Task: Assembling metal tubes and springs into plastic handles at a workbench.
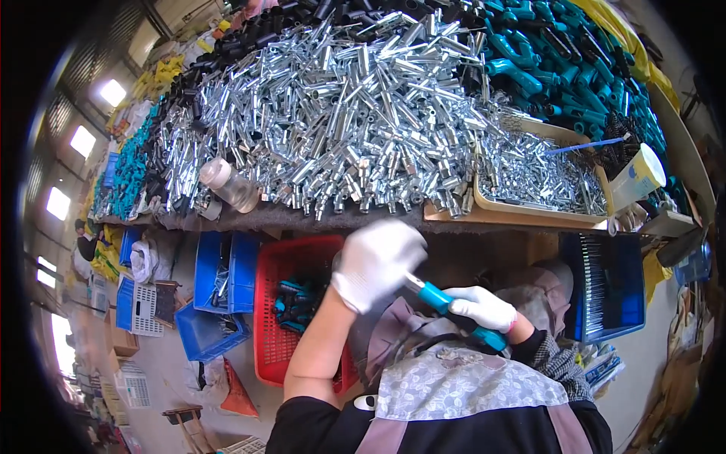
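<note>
My right hand [484,309], in a white glove, is closed around a teal tool handle [433,297] held slantwise above my lap. A metal end [414,281] shows at the handle's upper left. My left hand [382,261], also white-gloved, is at that metal end, just below the table edge. Motion blurs it and its fingers are hidden, so I cannot tell what it grips. Beyond it, a large heap of shiny metal parts [355,113] covers the table. Teal curved housings [522,72] are piled at the far right.
A tan tray [541,214] of small metal pieces stands at the table's right front, beside a white-yellow cup [639,178]. A clear bottle [238,193] stands at the left. Below are a red basket [272,344] with teal parts and blue bins [246,272], [631,295].
</note>
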Demonstrator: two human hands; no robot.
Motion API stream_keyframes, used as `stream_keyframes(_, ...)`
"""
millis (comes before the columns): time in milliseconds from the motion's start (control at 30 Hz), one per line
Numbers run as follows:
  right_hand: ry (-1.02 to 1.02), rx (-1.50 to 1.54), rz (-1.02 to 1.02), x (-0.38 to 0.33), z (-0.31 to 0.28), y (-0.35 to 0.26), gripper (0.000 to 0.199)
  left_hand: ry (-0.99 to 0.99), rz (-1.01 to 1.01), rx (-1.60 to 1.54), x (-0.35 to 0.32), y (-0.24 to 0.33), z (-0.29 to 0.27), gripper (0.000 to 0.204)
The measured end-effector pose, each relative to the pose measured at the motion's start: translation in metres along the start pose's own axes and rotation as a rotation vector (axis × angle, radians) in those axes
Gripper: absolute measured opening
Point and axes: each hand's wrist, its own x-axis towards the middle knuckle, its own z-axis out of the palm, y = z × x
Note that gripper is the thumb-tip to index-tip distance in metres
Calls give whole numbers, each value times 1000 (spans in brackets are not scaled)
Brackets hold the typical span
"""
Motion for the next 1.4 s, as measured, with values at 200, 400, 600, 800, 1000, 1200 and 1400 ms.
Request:
stream_keyframes(200,52,128,37,-11,-9,9,46,278,-638,252,-41,-79,-34,14)
stream_keyframes(400,204,-149,-35,-8,1,21,42,311,-854,329,-81,-101,-41,18)
stream_keyframes(600,200,-267,-55,0,17,1,49,270,-781,334,-53,-96,-24,21)
stream_keyframes(800,211,-414,-137,-4,19,-10,49,156,-631,611,-36,-121,-13,26)
stream_keyframes(1000,235,-270,-178,-1,18,-5,55,506,-607,261,-52,-123,-8,14)
stream_keyframes(1200,331,-349,-322,11,18,7,58,676,-890,-331,-52,-65,-8,11)
stream_keyframes(1400,434,-647,-372,15,20,-4,55,140,-919,-633,-51,21,7,17)
